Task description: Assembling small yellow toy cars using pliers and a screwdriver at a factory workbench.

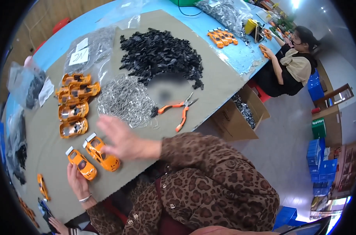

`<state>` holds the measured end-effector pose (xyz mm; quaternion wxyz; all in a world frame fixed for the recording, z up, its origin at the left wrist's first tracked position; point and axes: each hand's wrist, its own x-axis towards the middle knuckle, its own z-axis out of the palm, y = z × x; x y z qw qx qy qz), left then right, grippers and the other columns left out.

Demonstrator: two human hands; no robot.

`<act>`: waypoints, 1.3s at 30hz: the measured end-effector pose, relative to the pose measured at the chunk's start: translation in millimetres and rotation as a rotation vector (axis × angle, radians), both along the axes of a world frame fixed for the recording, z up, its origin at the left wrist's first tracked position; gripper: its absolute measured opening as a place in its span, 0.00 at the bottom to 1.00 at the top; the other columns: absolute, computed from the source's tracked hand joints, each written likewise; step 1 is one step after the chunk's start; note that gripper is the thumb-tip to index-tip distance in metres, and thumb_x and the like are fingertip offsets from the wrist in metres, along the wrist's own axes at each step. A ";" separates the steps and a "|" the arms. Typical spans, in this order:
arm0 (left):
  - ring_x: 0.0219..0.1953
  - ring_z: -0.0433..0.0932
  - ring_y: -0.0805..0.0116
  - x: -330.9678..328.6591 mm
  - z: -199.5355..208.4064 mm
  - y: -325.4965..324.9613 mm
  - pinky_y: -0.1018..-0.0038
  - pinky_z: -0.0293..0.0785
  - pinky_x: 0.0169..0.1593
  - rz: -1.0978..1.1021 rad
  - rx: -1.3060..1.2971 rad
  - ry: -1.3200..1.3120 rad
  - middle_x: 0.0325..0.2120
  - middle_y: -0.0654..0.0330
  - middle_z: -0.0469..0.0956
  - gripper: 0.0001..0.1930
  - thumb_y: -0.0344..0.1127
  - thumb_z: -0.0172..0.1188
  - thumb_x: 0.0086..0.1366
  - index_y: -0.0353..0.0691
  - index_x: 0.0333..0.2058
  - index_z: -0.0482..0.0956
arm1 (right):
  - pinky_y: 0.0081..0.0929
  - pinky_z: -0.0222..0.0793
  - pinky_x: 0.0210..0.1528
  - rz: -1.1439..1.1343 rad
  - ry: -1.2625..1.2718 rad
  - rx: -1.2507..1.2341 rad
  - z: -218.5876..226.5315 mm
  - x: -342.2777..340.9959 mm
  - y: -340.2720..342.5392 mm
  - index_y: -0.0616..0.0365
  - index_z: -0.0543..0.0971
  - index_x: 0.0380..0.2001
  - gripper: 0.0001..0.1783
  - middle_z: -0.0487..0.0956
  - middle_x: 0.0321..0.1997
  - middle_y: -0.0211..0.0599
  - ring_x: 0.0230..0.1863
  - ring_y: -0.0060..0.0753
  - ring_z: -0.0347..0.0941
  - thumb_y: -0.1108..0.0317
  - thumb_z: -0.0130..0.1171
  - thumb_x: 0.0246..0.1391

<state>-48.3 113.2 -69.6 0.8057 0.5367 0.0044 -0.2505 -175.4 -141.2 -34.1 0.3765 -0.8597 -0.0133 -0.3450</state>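
In my left hand point(77, 181) is an orange toy car point(82, 163) with a white rear wing, gripped along its side just above the mat. My right hand point(121, 138), blurred by motion, has its fingers stretched and apart. It hovers beside a second orange toy car point(103, 156), also with a white wing; whether the thumb touches the roof I cannot tell. Beyond my hands, several orange car bodies point(73, 111) lie in a stacked row. To their right are a heap of thin silvery wire pieces point(125, 100) and orange-handled pliers point(182, 111) with jaws apart.
A big pile of small black parts point(158, 55) lies on the grey-green mat point(201, 113). Clear bags point(90, 51) sit at the far left. A co-worker point(295, 62) handles orange cars at the far right, near an open carton point(240, 113). Another person's hand point(58, 225) shows at lower left.
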 end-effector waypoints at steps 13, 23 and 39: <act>0.37 0.69 0.79 -19.2 -34.2 13.1 0.82 0.67 0.43 0.310 0.724 -0.501 0.35 0.65 0.74 0.12 0.34 0.49 0.67 0.33 0.43 0.73 | 0.42 0.63 0.51 -1.132 0.229 -0.403 -19.9 -136.2 -503.3 0.64 0.66 0.49 0.32 0.68 0.47 0.50 0.51 0.52 0.64 0.61 0.63 0.41; 0.35 0.67 0.80 -18.6 -42.5 22.3 0.83 0.65 0.41 0.397 0.834 -0.565 0.33 0.68 0.72 0.11 0.36 0.49 0.67 0.35 0.40 0.75 | 0.43 0.60 0.54 -1.224 0.623 -0.436 -23.5 -134.7 -600.4 0.60 0.62 0.57 0.47 0.66 0.54 0.51 0.56 0.52 0.62 0.42 0.63 0.39; 0.29 0.63 0.85 -17.6 -44.1 17.1 0.86 0.61 0.32 0.431 0.789 -0.531 0.27 0.73 0.70 0.10 0.36 0.50 0.66 0.38 0.40 0.76 | 0.40 0.65 0.52 -1.007 0.481 0.093 -19.6 -159.9 -602.0 0.63 0.69 0.52 0.39 0.74 0.46 0.58 0.49 0.52 0.71 0.46 0.60 0.43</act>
